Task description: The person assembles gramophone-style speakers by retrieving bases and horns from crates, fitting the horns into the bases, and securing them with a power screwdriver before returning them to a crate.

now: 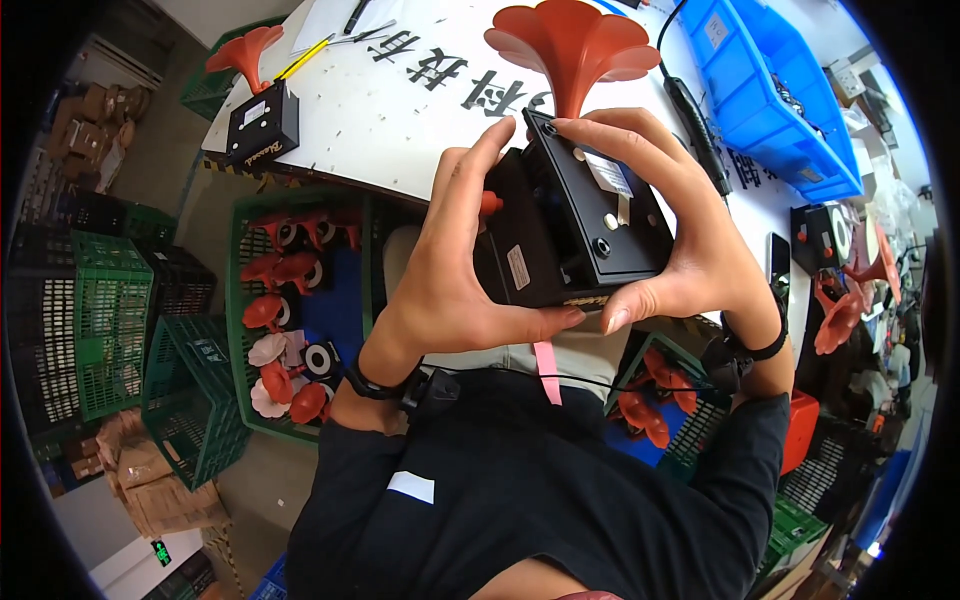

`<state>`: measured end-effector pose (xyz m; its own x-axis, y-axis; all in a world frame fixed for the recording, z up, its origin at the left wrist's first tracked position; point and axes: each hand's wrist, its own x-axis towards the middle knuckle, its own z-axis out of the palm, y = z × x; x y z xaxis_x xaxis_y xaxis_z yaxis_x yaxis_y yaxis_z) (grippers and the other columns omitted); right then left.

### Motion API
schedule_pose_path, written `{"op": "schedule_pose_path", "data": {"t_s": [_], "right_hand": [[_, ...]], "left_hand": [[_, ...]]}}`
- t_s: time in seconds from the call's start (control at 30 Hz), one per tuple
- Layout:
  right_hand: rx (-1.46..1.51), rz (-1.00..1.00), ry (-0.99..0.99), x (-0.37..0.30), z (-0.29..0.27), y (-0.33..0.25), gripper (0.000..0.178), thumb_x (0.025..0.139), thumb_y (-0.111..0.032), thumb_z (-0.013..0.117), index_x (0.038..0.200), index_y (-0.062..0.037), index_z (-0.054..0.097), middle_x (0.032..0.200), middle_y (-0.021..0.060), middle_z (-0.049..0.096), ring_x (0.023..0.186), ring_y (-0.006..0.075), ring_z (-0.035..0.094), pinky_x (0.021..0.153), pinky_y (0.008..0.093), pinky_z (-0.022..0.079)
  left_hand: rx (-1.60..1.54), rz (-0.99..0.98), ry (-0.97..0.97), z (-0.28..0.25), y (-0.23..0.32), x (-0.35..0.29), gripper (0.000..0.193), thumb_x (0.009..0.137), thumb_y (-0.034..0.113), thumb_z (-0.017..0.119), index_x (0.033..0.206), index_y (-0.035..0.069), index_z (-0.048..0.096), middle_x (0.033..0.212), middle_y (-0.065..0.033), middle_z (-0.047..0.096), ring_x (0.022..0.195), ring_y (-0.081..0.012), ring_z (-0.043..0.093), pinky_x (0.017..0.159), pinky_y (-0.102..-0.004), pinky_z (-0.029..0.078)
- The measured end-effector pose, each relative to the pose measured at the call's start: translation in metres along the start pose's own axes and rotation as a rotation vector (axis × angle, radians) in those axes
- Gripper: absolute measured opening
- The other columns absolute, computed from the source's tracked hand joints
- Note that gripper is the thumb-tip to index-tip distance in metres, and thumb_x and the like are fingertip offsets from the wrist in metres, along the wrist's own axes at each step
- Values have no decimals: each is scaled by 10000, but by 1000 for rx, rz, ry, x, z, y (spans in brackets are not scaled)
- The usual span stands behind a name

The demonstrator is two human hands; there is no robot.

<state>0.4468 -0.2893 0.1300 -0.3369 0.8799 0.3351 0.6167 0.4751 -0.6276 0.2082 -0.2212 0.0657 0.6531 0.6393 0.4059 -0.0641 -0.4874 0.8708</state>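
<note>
Between both hands I hold a black box (507,256) of a small gramophone-shaped device, tilted, above the near table edge. Its black panel (648,231) faces up, with round pale pads, a paper label and dark corner holes. A dark gap shows between panel and box. Beyond it rises a red flower-shaped horn (572,45); whether it belongs to this box I cannot tell. My left hand (430,275) grips the box's left side, thumb along the near edge. My right hand (695,225) wraps the panel's right side, fingertips at its far corner, thumb at the near corner.
A similar device (264,122) with a red horn stands at the table's left. A yellow cutter (303,57) lies behind it. Right of me are a black corded tool (697,130) and a blue bin (775,125). Green crates (238,330) of red horns stand below.
</note>
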Motion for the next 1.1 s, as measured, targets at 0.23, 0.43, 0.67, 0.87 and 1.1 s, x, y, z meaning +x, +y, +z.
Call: {"op": "schedule_pose_path", "data": {"t_s": [0.23, 0.43, 0.67, 0.87, 1.1], "right_hand": [[-25, -5, -7, 0, 1, -2, 1294, 508, -770, 900, 1462, 30, 545, 1370, 205, 554, 1294, 365, 574, 1097, 450, 438], [-36, -22, -10, -2, 3, -1, 1271, 524, -756, 900, 1458, 32, 553, 1390, 217, 547, 1290, 384, 580, 1094, 459, 443], [-73, -26, -87, 0, 0, -2, 1248, 544, -751, 892, 1456, 33, 559, 1408, 234, 543, 1304, 400, 572, 1103, 478, 439], [12, -66, 8, -13, 24, 14, 1183, 613, -789, 836, 1435, 23, 581, 1414, 237, 552, 1316, 406, 565, 1120, 491, 426], [935, 492, 605, -18, 64, 11, 919, 991, -785, 386, 1283, 54, 622, 1250, 234, 647, 1148, 364, 664, 1071, 458, 474]], "left_hand": [[-14, 1, -15, -1, 2, 1, 1352, 560, 199, 1008, 1632, -23, 214, 1387, -132, 462, 1328, -260, 524, 1099, -390, 469], [-122, -30, -15, -2, 3, 1, 1349, 565, 205, 1014, 1638, 14, 220, 1378, -145, 476, 1278, -266, 546, 1057, -381, 479], [-304, 10, 57, 8, -2, 2, 1225, 574, 257, 1007, 1605, 63, 374, 1341, -132, 484, 1221, -256, 522, 994, -377, 474], [59, 203, -36, -6, 7, 2, 854, 568, 216, 987, 1348, 127, 651, 1299, -147, 495, 1249, -287, 534, 1048, -388, 486], [326, 495, -34, 13, 5, -15, 799, 488, 230, 959, 1239, 272, 690, 1365, -170, 483, 1233, -389, 492, 1076, -502, 467]]}}
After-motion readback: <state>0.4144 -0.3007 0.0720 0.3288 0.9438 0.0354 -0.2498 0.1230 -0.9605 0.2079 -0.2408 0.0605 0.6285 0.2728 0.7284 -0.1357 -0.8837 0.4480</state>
